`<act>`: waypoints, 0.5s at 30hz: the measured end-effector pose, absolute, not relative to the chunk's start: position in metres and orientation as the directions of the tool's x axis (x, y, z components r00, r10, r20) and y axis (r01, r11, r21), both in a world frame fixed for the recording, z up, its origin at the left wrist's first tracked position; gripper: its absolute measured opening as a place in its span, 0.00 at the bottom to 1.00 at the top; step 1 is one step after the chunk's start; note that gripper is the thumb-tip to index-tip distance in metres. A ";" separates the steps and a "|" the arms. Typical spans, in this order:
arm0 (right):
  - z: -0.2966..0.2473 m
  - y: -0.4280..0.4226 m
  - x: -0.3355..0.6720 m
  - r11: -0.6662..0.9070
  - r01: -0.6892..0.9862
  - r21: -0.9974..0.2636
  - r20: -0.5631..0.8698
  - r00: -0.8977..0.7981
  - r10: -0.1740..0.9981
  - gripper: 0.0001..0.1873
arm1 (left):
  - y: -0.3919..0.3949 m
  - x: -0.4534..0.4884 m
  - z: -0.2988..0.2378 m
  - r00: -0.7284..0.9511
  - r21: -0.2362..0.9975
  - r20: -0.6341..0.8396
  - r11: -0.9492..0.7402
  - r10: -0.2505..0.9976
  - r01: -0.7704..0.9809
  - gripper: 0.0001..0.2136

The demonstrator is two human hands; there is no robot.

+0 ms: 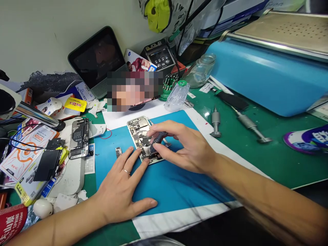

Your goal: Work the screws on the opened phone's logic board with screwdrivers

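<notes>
An opened phone point(140, 131) lies on a blue mat point(176, 191), its inner parts exposed. My right hand point(187, 147) grips a dark screwdriver point(158, 139), tilted with its tip down at the phone's lower end. Spread out flat, my left hand point(123, 186) rests on the mat. Its index fingertip touches the phone's lower left corner, and a ring shows on one finger. Beside the left fingertips sits a small electronic part point(118, 151). The tip's exact contact point is too small to make out.
On the left, another opened phone point(79, 138) lies beside piled boxes point(28, 150). Behind stand a dark screen point(98, 54), a bit holder point(169, 85) and a glass jar point(201, 70). On the right are a small screwdriver point(215, 121), a longer one point(252, 126) and a blue machine point(256, 75).
</notes>
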State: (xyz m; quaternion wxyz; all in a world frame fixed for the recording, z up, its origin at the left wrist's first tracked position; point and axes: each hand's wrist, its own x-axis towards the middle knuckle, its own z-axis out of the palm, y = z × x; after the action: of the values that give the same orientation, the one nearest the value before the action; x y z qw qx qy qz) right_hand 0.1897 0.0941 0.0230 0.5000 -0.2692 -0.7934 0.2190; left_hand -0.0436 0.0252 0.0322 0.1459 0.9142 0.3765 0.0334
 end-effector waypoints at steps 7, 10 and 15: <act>0.026 0.095 0.191 0.766 0.246 -0.594 0.691 -0.331 0.643 0.25 | 0.025 -0.044 0.033 0.714 0.285 -0.047 -0.675 0.699 0.680 0.41; 0.025 0.094 0.191 0.754 0.258 -0.603 0.688 -0.310 0.656 0.27 | 0.024 -0.044 0.032 0.716 0.282 -0.046 -0.678 0.697 0.679 0.41; 0.018 0.096 0.193 0.754 0.265 -0.601 0.703 -0.275 0.656 0.28 | 0.024 -0.045 0.032 0.721 0.282 -0.032 -0.686 0.692 0.671 0.40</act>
State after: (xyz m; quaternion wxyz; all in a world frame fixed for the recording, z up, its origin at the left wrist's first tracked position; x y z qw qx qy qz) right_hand 0.1931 0.0958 0.0177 0.5241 -0.2966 -0.7762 0.1868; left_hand -0.0446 0.0236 0.0316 0.1380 0.9173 0.3717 0.0382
